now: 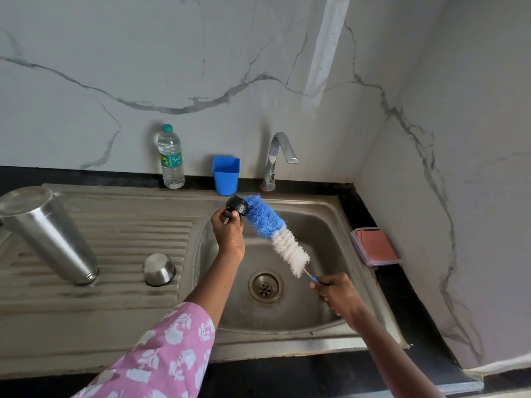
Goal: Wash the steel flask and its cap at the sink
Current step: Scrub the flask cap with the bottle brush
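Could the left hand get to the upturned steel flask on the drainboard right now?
Probably not at once: the left hand pinches the black cap at the brush. The way to the flask itself looks free; only a small steel cup stands nearby.
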